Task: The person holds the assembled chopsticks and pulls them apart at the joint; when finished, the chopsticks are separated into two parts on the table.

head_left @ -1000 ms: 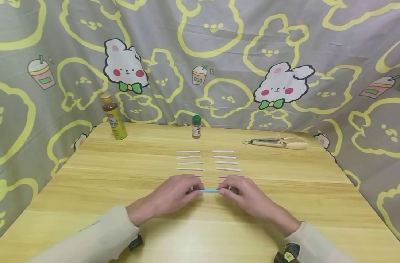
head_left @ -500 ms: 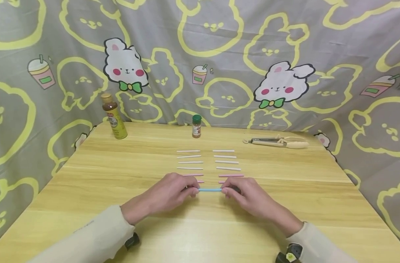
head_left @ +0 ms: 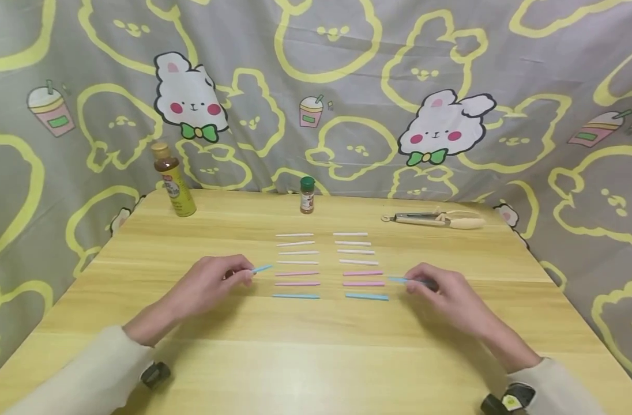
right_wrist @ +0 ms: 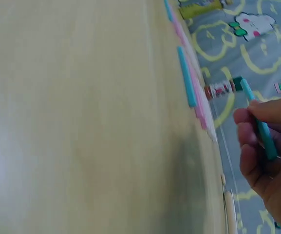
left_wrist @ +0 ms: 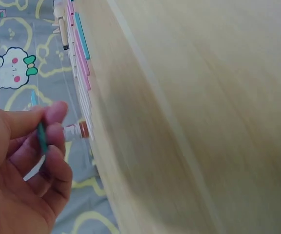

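In the head view my left hand (head_left: pixel 222 279) pinches a thin blue stick (head_left: pixel 262 269), held out left of the rows; its narrow tip shows past the fingers in the left wrist view. My right hand (head_left: pixel 440 291) grips a slightly thicker blue stick (right_wrist: pixel 260 124), straw-like, right of the rows. Between the hands, short sticks lie in two columns. Nearest me are a left blue stick (head_left: pixel 296 296) and a right blue stick (head_left: pixel 367 297). Behind come pink sticks (head_left: pixel 364 283) and several white sticks (head_left: pixel 298 253). The left column looks thinner than the right.
At the back of the wooden table (head_left: pixel 295 357) stand a yellow-labelled bottle (head_left: pixel 177 184) and a small green-capped spice jar (head_left: pixel 307 196). Tongs (head_left: pixel 432 219) lie at the back right. A patterned curtain (head_left: pixel 264 52) hangs behind the table's far edge.
The hands were close together, with a blue length spanning between them. They have moved apart, each with a separate blue stick. The front blue and pink sticks now show fully.
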Demonstrator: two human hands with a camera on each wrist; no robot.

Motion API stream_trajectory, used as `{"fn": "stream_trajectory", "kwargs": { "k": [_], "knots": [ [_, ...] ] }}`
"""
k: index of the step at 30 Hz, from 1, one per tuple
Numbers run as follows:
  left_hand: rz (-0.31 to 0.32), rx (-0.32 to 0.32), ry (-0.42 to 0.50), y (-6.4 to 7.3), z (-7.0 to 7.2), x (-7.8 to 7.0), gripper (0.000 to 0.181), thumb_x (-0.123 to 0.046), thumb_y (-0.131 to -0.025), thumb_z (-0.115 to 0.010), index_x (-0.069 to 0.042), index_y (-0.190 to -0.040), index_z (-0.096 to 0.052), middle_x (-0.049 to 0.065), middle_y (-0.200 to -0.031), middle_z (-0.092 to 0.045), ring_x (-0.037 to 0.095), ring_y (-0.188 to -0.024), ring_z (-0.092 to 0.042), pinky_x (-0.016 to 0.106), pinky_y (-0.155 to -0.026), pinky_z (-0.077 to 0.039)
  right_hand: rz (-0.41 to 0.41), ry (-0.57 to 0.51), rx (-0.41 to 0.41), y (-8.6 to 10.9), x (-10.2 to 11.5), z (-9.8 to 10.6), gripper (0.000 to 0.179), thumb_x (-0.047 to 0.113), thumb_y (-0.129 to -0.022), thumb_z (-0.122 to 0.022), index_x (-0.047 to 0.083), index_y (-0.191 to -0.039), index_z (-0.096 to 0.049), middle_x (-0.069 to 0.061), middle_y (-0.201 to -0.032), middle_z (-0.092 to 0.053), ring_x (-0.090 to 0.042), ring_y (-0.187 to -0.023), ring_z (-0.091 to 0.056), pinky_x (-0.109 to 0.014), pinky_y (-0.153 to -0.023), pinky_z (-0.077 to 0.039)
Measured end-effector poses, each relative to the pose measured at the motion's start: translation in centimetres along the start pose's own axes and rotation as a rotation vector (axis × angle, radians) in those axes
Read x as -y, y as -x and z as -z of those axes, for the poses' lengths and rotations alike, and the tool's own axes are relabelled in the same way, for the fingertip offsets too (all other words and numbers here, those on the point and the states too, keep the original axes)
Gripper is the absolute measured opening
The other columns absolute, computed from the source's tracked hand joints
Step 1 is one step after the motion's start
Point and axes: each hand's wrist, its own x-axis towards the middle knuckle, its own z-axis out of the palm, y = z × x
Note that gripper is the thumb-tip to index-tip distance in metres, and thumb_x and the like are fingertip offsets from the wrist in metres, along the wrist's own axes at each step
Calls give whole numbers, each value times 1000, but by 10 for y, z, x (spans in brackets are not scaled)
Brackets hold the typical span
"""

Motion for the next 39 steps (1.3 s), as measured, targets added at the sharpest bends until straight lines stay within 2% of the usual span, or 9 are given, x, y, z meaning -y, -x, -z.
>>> {"fn": "stream_trajectory", "kwargs": {
  "k": [3, 8, 11, 14, 21, 28, 35, 39],
  "knots": [
    [-51, 32, -44, 0, -1, 2, 11, -17, -108, -69, -14, -112, -79, -6, -90, -73, 9, -76, -52, 27, -70, -45, 16, 5, 84, -4, 1, -7, 10, 21, -107, -71, 16, -114, -77, 8, -102, -79, -4, -91, -70, -25, -80, -60],
    [-146, 78, -89, -4, -17, -9, 11, -14, -106, -71, -15, -115, -79, -8, -92, -75, 5, -78, -53, 26, -73, -47, 31, -10, 117, -8, 8, -25, 9, 17, -107, -71, 21, -114, -76, 11, -108, -74, -8, -99, -69, -26, -83, -60],
    [-149, 111, -62, -6, -24, -15, 10, -11, -105, -72, -15, -112, -78, -7, -95, -75, 4, -81, -58, 26, -74, -51, 59, -13, 137, -9, 10, -34, 10, 16, -106, -73, 23, -112, -76, 11, -110, -71, -9, -103, -69, -28, -87, -60],
    [-158, 138, -55, -8, -29, -18, 10, -9, -105, -72, -14, -110, -78, -8, -99, -72, 3, -87, -62, 26, -79, -55, 82, -10, 161, -11, 13, -42, 10, 16, -104, -75, 24, -110, -76, 13, -107, -71, -6, -100, -67, -28, -86, -58],
    [-168, 193, -62, -10, -42, -26, 9, -8, -103, -75, -17, -106, -75, -10, -97, -67, 2, -86, -59, 26, -80, -55, 66, -1, 210, -11, 19, -51, 7, 17, -103, -77, 23, -107, -77, 13, -101, -69, -4, -89, -59, -26, -79, -53],
    [-221, 204, -120, -8, -50, -35, 11, -12, -101, -77, -21, -106, -75, -12, -100, -71, 8, -96, -64, 32, -85, -57, 58, 10, 218, -8, 20, -52, 8, 17, -100, -80, 24, -103, -77, 14, -94, -65, -5, -85, -56, -24, -75, -50],
    [-223, 211, -119, -6, -50, -37, 11, -12, -101, -78, -22, -105, -76, -13, -101, -70, 8, -97, -64, 30, -84, -57, 89, 38, 229, -7, 21, -55, 13, 16, -98, -83, 27, -99, -76, 15, -91, -63, -4, -84, -56, -23, -74, -49],
    [-211, 219, -110, -6, -51, -37, 9, -14, -102, -77, -22, -105, -76, -13, -101, -70, 7, -97, -64, 30, -85, -57, 84, 40, 229, -7, 22, -54, 9, 19, -99, -82, 27, -101, -77, 16, -92, -64, -3, -84, -56, -24, -74, -50]
  ]
}}
